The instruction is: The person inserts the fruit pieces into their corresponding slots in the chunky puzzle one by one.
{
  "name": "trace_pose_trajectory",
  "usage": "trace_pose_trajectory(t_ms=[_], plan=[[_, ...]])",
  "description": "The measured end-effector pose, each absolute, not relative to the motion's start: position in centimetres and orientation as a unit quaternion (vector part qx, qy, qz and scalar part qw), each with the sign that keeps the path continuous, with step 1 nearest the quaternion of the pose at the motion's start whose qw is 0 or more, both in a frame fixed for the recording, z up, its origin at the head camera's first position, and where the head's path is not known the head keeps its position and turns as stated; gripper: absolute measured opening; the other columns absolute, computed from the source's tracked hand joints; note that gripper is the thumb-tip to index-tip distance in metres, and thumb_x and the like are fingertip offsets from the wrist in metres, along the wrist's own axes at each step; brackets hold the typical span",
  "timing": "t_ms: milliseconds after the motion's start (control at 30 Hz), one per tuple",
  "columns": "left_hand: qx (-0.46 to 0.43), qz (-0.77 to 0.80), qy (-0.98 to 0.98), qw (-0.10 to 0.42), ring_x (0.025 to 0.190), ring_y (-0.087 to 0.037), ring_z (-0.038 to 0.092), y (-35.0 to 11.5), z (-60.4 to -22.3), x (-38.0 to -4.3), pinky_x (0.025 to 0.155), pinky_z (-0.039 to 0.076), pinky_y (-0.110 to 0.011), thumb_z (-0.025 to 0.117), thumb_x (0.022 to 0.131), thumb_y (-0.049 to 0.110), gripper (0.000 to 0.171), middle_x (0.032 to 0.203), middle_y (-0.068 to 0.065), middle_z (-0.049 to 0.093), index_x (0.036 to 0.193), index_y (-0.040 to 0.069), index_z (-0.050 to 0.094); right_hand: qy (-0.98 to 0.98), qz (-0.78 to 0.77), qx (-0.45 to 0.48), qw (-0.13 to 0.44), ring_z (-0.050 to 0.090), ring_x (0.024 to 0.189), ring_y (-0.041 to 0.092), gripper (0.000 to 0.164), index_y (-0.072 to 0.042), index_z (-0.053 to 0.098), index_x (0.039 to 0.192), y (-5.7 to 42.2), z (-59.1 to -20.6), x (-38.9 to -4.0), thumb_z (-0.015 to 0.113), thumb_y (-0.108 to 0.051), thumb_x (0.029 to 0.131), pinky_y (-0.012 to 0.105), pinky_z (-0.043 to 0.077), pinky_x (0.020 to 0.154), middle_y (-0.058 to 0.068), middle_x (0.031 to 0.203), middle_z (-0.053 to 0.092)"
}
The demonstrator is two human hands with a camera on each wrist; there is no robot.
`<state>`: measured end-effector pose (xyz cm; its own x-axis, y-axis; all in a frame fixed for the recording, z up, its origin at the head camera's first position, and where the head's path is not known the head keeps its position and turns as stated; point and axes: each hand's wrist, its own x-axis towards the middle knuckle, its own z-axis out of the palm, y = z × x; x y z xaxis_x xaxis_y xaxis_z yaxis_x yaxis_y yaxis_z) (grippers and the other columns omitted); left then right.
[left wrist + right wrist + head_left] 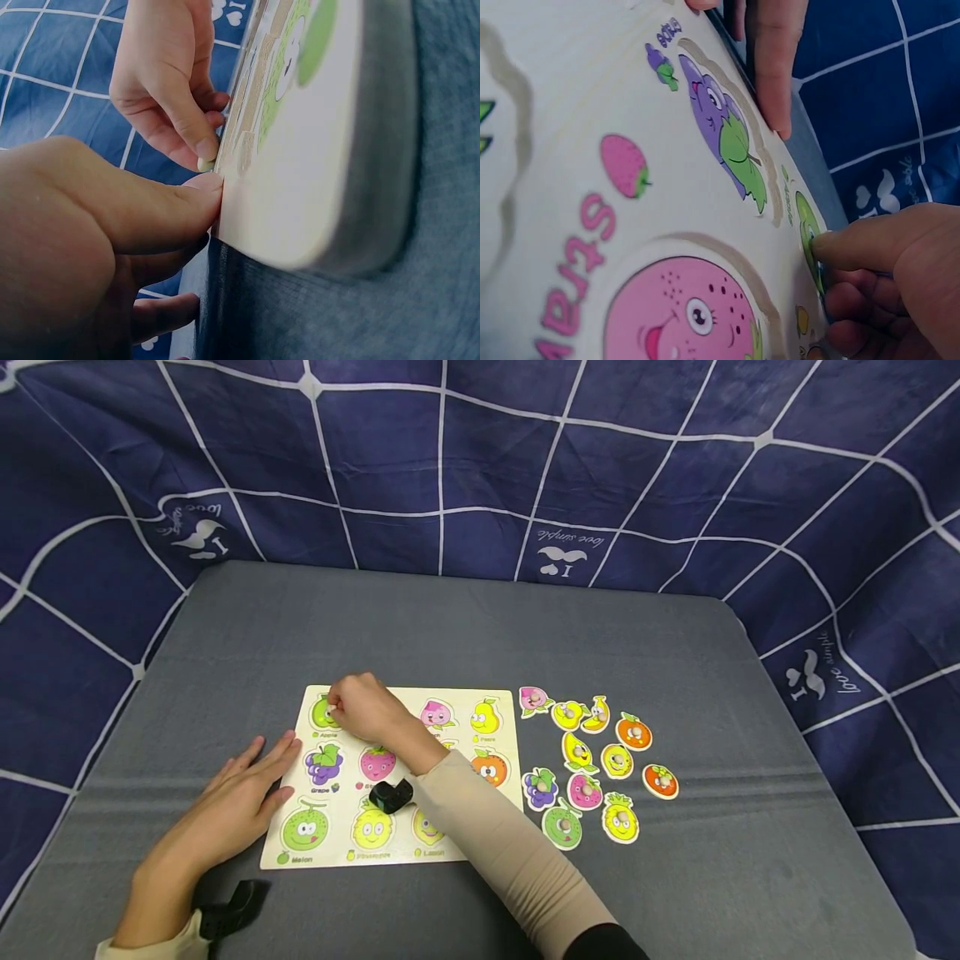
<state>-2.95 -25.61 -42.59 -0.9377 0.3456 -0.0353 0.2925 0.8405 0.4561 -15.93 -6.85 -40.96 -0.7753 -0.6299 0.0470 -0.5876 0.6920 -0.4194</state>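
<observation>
Apple piece [321,716] is pinched by right hand [369,707] while left hand [242,799] lies outstretched.

Head view looks fwd & down from above, farthest off, over table [465,627] & board [340,831]. L wrist view, low & v. close, faces board's edge past L hand [75,225]; R wrist view, close over board, faces R hand [904,270], which both wrist views share.
</observation>
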Motion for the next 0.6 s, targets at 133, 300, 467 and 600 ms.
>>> trace_pose_trajectory(t_ms=[133,300,467,600], plan=[[0.168,0.229,0.957,0.058,0.136,-0.059,0.027,-25.6,-42.6,-3.0,0.098,0.021,-0.078,0.064,0.093,0.006,0.06,0.154,-0.023,0.033,0.146,-0.006,0.041,0.919,-0.211,-0.33,0.045,0.039,0.055,0.003,0.014,-0.014,0.071,0.08,-6.8,-41.0,-15.8,0.065,-0.008,0.091,0.014,0.03,0.05,-0.007,0.061,0.047],[0.166,0.227,0.957,0.063,0.136,-0.059,0.026,-25.5,-42.6,-3.0,0.098,0.021,-0.078,0.064,0.093,0.006,0.06,0.154,-0.024,0.033,0.147,-0.006,0.041,0.921,-0.214,-0.321,0.046,0.045,0.06,0.002,0.01,-0.013,0.077,0.094,-6.3,-41.2,-15.6,0.066,-0.012,0.093,0.012,0.034,0.054,-0.007,0.069,0.057],[0.162,0.226,0.958,0.07,0.136,-0.059,0.025,-25.5,-42.6,-2.9,0.099,0.02,-0.078,0.064,0.093,0.006,0.06,0.155,-0.024,0.031,0.147,-0.006,0.04,0.92,-0.231,-0.312,0.048,0.049,0.066,0.002,0.013,-0.011,0.077,0.102,-5.4,-41.4,-15.6,0.069,-0.014,0.092,0.011,0.037,0.06,-0.006,0.078,0.064],[0.161,0.225,0.958,0.068,0.136,-0.059,0.025,-25.5,-42.5,-2.9,0.099,0.021,-0.077,0.064,0.093,0.006,0.06,0.155,-0.024,0.031,0.147,-0.006,0.04,0.915,-0.253,-0.308,0.053,0.048,0.066,0.004,0.011,-0.009,0.076,0.098,-4.6,-41.2,-15.7,0.068,-0.012,0.092,0.011,0.036,0.059,-0.004,0.076,0.06]])
